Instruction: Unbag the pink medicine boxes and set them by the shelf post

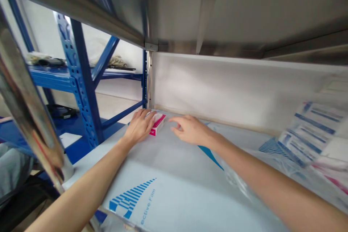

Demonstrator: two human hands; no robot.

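Note:
A small pink-and-white box (159,124) lies at the far left corner of a shelf covered with light blue protective film (174,188). My left hand (141,125) is laid over the left side of this box, its bent fingers wrapped on its top and edge. Just right of the box, my right hand (190,128) hovers with thumb and index finger apart and the other fingers curled. A small gap separates it from the box, and nothing shows in it.
A metal shelf (239,11) hangs low overhead. At left stand a shiny post (35,108) and a blue rack (81,79). White-and-blue packages (312,130) and loose clear plastic (274,159) are at right. A person's grey-clad leg (13,170) shows at lower left.

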